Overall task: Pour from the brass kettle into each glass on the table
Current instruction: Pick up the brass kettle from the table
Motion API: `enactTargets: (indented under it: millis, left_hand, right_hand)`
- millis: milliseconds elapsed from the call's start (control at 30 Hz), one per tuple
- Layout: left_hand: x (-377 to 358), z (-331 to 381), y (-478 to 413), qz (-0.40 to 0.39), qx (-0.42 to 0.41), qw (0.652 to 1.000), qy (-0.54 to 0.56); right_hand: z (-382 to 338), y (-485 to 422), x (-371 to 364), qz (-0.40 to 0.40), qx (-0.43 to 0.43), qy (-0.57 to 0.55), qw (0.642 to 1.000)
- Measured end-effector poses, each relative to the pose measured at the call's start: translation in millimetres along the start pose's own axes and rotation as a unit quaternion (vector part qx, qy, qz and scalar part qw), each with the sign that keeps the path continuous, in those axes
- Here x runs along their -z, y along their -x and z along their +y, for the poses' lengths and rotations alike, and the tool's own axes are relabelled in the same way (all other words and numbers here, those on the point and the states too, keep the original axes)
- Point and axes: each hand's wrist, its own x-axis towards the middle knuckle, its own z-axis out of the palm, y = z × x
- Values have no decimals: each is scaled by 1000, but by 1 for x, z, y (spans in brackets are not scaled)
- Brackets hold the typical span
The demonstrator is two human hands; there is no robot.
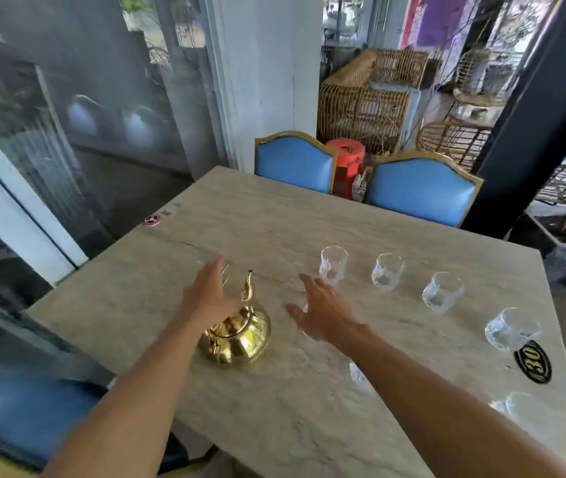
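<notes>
The brass kettle (240,336) stands on the stone table (274,229), its thin spout pointing away from me. My left hand (209,293) hovers just above the kettle's handle, fingers spread, holding nothing. My right hand (319,305) is open to the right of the kettle, palm down, near the leftmost glass (333,265). Several clear faceted glasses run in an arc to the right: one (387,271), another (443,291), another (511,328). My right forearm partly hides a glass (359,376), and one more (526,414) stands near the right edge.
Two blue padded chairs (295,162) (423,188) stand at the table's far side. A black oval number plate (533,362) lies by the right glasses. A small round red sticker (152,220) sits at the left edge. Glass panels rise on the left.
</notes>
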Motion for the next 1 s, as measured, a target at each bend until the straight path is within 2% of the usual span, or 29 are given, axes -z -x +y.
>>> enactTargets:
  millis: [67, 133, 267, 433, 600, 900, 1000]
  left_hand:
    - [2, -11, -8, -4, 28, 997, 72]
    - [2, -21, -16, -40, 65, 991, 111]
    - [9, -21, -35, -82, 58, 972, 213]
    - [14, -19, -51, -114, 98, 937, 315]
    - [13, -19, -58, -120, 152, 906, 376]
    - [10, -15, -59, -119, 147, 912, 363]
    - [18, -2, -54, -107, 147, 886, 427]
  right_hand:
    - [-15, -10, -9, -10, -9, -26, 1000]
    - [-29, -17, -20, -23, -14, -36, 999]
    - [-46, -33, -35, -21, -26, -50, 998]
    - [-58, -38, -46, -5, -47, -109, 993]
    - [-86, -40, -56, -4, -71, -207, 976]
    - [-117, -39, -74, 9, -117, -376, 919]
    - [-117, -39, -79, 25, -125, -398, 909]
